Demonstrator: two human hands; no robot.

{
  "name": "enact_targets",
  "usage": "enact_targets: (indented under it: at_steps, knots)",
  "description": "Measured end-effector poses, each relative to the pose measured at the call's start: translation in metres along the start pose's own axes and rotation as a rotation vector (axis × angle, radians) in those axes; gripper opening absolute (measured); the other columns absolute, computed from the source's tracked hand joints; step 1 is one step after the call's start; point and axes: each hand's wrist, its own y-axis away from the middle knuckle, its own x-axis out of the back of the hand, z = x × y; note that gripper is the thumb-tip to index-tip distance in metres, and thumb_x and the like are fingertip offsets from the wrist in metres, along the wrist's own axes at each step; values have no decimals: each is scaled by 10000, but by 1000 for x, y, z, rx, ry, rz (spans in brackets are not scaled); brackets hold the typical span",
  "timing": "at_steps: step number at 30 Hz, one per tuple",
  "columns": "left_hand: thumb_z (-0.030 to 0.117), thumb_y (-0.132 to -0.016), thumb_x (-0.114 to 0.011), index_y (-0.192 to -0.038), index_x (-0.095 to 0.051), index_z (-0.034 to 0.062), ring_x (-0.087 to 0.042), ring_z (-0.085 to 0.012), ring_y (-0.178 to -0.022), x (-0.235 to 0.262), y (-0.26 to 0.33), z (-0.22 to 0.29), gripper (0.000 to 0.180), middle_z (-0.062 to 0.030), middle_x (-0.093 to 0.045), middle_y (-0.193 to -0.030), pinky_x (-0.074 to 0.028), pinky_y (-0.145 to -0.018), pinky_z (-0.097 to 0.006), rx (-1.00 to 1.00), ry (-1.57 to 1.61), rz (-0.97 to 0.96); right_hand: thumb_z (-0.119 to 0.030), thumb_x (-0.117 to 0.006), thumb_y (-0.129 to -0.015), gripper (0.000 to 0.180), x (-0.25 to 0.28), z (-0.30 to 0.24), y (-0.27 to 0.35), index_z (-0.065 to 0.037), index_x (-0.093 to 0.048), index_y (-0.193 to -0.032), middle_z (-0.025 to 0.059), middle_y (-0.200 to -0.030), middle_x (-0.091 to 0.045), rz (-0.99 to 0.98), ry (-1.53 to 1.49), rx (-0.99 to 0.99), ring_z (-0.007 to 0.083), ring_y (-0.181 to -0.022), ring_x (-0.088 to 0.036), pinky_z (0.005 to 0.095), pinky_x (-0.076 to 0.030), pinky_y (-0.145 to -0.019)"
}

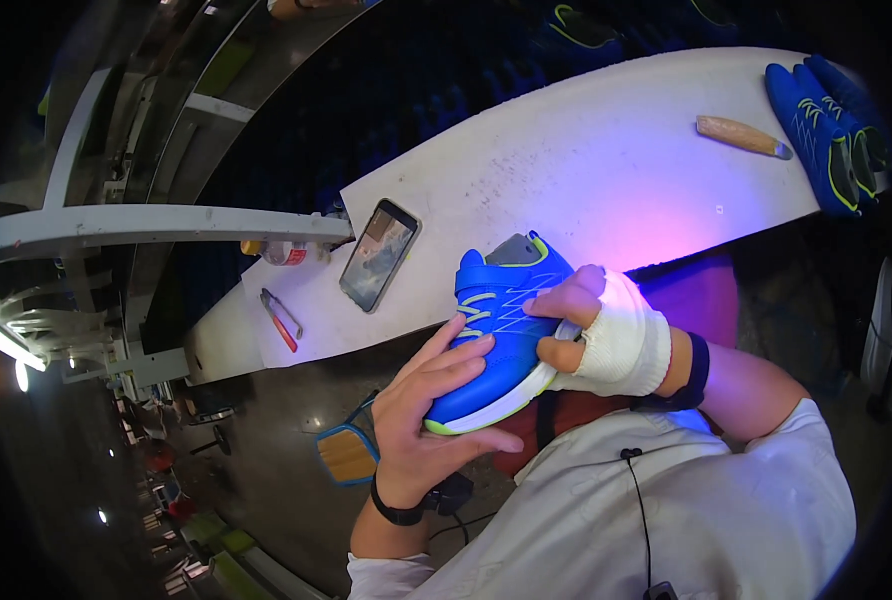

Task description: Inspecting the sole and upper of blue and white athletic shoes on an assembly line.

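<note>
A blue sneaker (501, 330) with yellow-green trim, pale laces and a white sole is held above my lap at the table's near edge. My left hand (431, 400) is wrapped round its toe end, fingers over the upper and thumb along the sole. In a white fingerless glove, my right hand (606, 335) is at the shoe's right side. Its fingers are curled and one fingertip touches the upper. Something greyish shows between finger and thumb, too little of it to name. The shoe's heel and opening point away from me.
On the white table (486, 170) lie a phone (381, 255), red-handled pincers (282, 321) and a wooden-handled tool (741, 136). Several blue sneakers (816, 130) stand at the far right. A bottle (281, 252) is behind a metal bar (166, 228); a stool (347, 455) stands below left.
</note>
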Motion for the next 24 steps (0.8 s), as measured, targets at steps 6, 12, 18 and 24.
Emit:
enact_targets:
  at_steps: [6, 12, 18, 24]
  knots:
    - [304, -622, -1069, -1141, -726, 4, -762, -445, -1167, -7, 4, -10, 691, -217, -810, -1161, -514, -1144, -643, -40, -30, 67, -287, -829, -685, 261, 2, 7, -6, -134, -694, -848, 115, -1104, -713, 2, 4, 15, 320, -914, -697, 445, -589, -678]
    - [114, -728, -994, -1093, -735, 30, -711, -452, -1279, -1, 26, -23, 455, -226, -781, -1273, -497, -1156, -623, 66, 103, 150, -287, -834, -641, 379, -20, 23, -6, -38, -612, -820, 204, -1201, -689, 42, -113, -79, 424, -1088, -698, 526, -607, -896]
    - [345, -768, -952, -1618, -432, 66, -722, -375, -1274, 13, 29, -17, 1035, -228, -712, -1393, -557, -1090, -425, 580, -40, -97, -218, -796, -723, 317, -57, 20, 1, -92, -578, -916, 207, -1310, -669, 52, -76, 98, 379, -1147, -661, 572, -595, -999]
    - [451, -709, -950, -1599, -470, 93, -775, -383, -1070, -14, 7, -5, 1072, -176, -772, -1225, -620, -906, -445, 709, -397, -95, -187, -750, -801, 246, -68, 17, 15, -137, -570, -961, 143, -1366, -665, 17, 15, 88, 332, -1221, -643, 509, -587, -1029]
